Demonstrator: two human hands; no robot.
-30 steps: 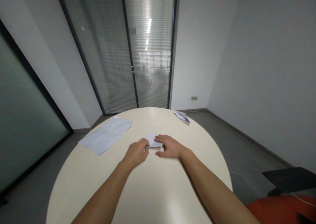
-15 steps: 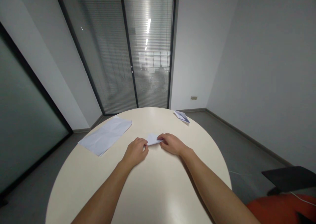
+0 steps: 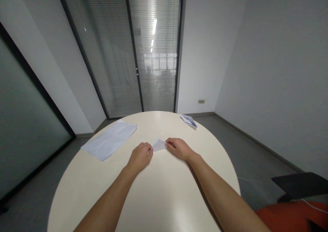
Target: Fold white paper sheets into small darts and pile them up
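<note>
Pinching both ends of a small folded paper [image 3: 159,144], the left hand [image 3: 140,157] and right hand [image 3: 179,148] each have a pretty much closed grip on it. It's toward 12 o'clock on the round table [image 3: 153,194], fwiw, with some bigger white paper [image 3: 110,140] around 10 and another folded piece [image 3: 189,120] near the 1 o'clock edge.

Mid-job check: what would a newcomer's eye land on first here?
Probably, near centre, the bare left hand and bare right hand, pinching opposite ends of a small folded white paper over a round cream table. Next, the large creased white paper sheet on the table's left and tall black-framed glass panels beyond.
</note>
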